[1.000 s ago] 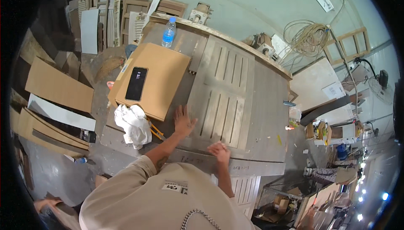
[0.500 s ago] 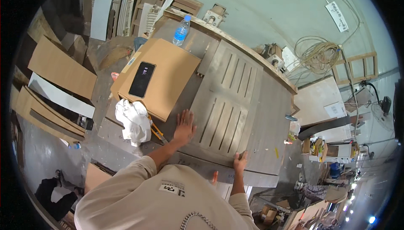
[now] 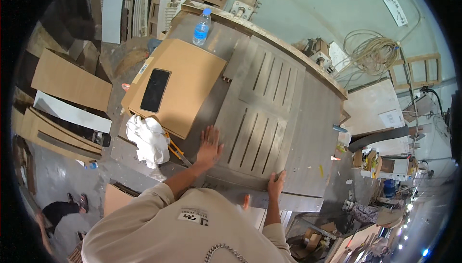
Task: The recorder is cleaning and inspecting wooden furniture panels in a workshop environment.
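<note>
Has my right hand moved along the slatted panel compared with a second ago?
Yes. The right hand has shifted right along the near edge of the slatted panel, away from the left hand.

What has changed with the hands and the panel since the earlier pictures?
The right hand moved from the panel's near middle to its near right corner and now grips that edge. The left hand stayed flat on the panel's left side. The phone, cardboard, bottle and rag lie as before.

The right hand (image 3: 275, 184) has moved from the near edge of the worktop (image 3: 313, 133) to grip the near right corner of the grey slatted wooden panel (image 3: 257, 118); the left hand (image 3: 209, 146) lies flatter.
</note>
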Available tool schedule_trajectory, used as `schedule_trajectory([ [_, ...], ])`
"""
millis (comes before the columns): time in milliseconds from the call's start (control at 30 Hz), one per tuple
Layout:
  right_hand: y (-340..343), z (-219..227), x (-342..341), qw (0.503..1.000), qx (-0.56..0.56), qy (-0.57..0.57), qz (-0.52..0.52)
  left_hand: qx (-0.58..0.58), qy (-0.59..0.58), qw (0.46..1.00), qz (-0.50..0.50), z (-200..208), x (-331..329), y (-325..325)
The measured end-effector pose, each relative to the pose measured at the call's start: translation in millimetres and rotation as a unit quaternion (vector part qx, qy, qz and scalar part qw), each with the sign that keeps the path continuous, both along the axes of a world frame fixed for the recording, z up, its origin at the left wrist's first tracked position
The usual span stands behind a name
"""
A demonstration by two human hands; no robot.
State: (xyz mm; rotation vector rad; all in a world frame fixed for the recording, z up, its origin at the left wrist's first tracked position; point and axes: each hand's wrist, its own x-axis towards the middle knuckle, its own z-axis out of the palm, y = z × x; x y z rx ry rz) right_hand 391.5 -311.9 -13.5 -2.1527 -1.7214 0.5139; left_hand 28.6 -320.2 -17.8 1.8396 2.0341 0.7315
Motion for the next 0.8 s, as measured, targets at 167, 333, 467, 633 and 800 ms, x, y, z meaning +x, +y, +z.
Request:
schedule_trajectory([
  [167, 1, 3, -8, 1.0, 0.001, 0.002, -0.012, -0.028, 0.01, 1.0, 0.003, 3, -2, 2],
  [333, 0, 11, -20, 0.999, 0.0, 0.001, -0.044, -0.029, 0.003, 0.999, 0.015, 5, 0, -1],
  [467, 24, 20, -26, 0.996, -0.006, -0.021, -0.085, -0.066, -0.006, 0.998, 0.019, 33, 0, 12],
  [633, 150, 25, -31, 0.993, 0.085, 0.076, -0.031, 0.037, -0.073, 0.996, 0.022, 40, -20, 145],
  [800, 319, 14, -48, 0.995, 0.083, 0.04, 0.021, 0.012, 0.054, 0.991, 0.12, 20, -42, 310],
])
